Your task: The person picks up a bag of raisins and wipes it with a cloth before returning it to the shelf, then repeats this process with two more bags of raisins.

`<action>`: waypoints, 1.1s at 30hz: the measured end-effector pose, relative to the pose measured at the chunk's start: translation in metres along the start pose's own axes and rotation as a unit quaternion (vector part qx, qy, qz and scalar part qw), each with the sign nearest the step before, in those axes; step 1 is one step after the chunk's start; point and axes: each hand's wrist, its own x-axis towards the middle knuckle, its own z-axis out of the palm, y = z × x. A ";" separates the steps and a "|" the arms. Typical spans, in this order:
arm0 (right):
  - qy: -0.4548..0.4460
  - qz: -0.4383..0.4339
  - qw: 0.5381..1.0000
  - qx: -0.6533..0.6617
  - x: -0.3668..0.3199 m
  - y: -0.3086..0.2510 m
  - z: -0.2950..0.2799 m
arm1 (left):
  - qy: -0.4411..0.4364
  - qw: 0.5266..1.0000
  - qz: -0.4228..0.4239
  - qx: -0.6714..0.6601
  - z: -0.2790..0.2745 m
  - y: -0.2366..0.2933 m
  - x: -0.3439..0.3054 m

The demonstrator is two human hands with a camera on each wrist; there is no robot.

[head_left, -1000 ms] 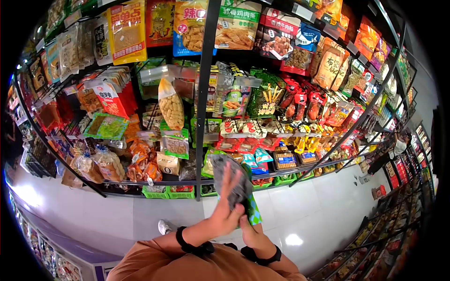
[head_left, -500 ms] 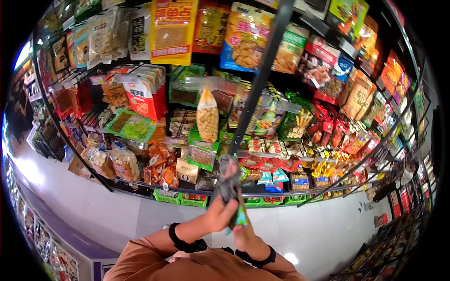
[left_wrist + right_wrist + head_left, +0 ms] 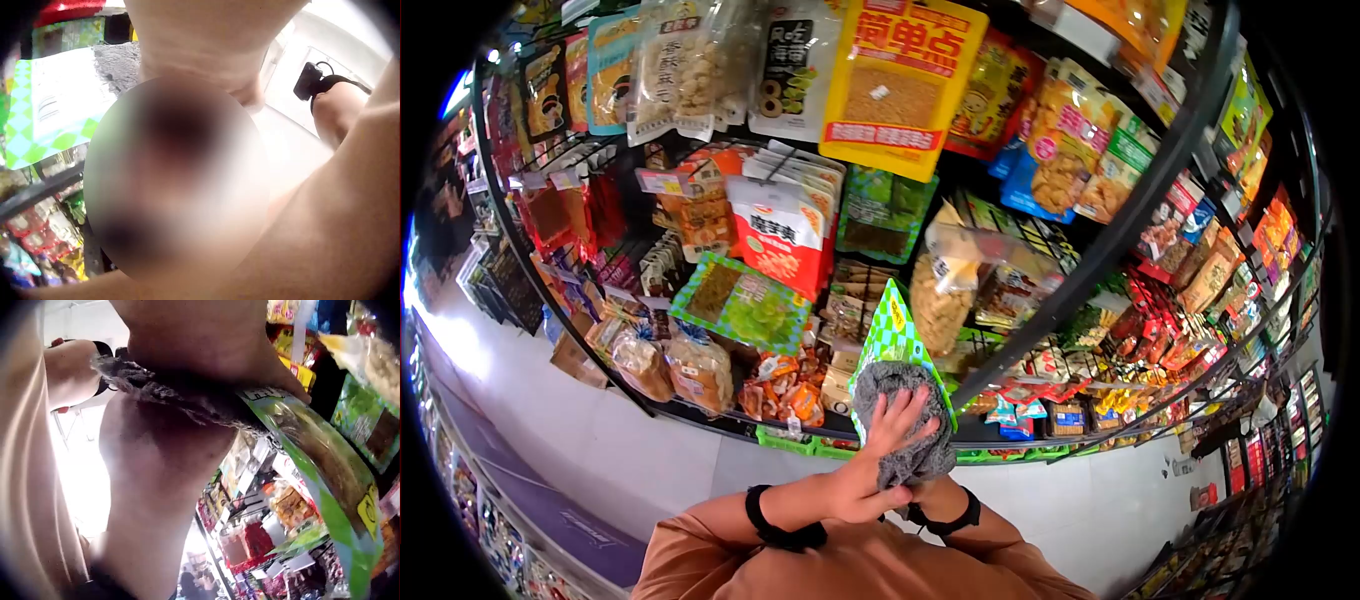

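Note:
A snack pouch with green-and-pale-blue checks (image 3: 893, 330) is held up at the middle of the head view, its pointed corner upward. My left hand (image 3: 880, 440) lies over a fluffy grey cloth (image 3: 935, 452), spread fingers pressing it against the pouch. My right hand (image 3: 941, 496) holds the pouch's lower part from beneath, mostly hidden under cloth and pouch. A white panel with a barcode (image 3: 50, 106) shows on the pouch in the left wrist view. Brownish contents show through the pouch (image 3: 328, 465) in the right wrist view.
Shelves of hanging snack bags surround the hands, including a yellow bag (image 3: 900, 90) and a clear bag of pale pieces (image 3: 940, 290). Another green-checked pouch (image 3: 740, 305) lies at left. A black upright post (image 3: 1090, 235) slants close on the right. Purple fixture (image 3: 570, 520) at lower left.
The head view has swung left, moving the shelves rightward. The pouch has turned from nearly edge-on to show its broad checked face, with the cloth and left hand now flat over its lower part.

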 end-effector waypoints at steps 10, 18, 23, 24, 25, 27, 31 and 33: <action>0.000 -0.070 0.995 -0.069 0.115 -0.038 0.073 | 0.251 0.932 -0.193 -0.175 -0.103 -0.025 -0.017; 0.094 -0.086 0.961 -0.245 0.092 -0.036 0.033 | 0.083 0.882 -0.261 -0.383 -0.055 -0.032 -0.012; 0.277 0.007 0.955 -0.102 0.066 -0.030 -0.026 | -0.087 0.929 -0.216 -0.288 -0.004 -0.022 -0.003; 0.286 0.002 0.953 -0.100 0.053 -0.033 -0.033 | -0.116 0.939 -0.194 -0.259 0.010 -0.020 -0.001; 0.291 0.009 0.953 -0.081 0.039 -0.040 -0.041 | -0.142 0.948 -0.167 -0.232 0.024 -0.021 0.003; 0.298 0.021 0.953 -0.048 0.016 -0.071 -0.060 | -0.107 0.952 -0.201 -0.203 0.055 -0.007 0.013; 0.252 -0.061 0.934 -0.246 -0.027 -0.102 -0.104 | -0.052 0.915 -0.274 -0.291 0.115 -0.012 0.036; 0.195 -0.057 0.927 -0.315 -0.057 -0.100 -0.103 | -0.002 0.891 -0.298 -0.342 0.141 -0.022 0.053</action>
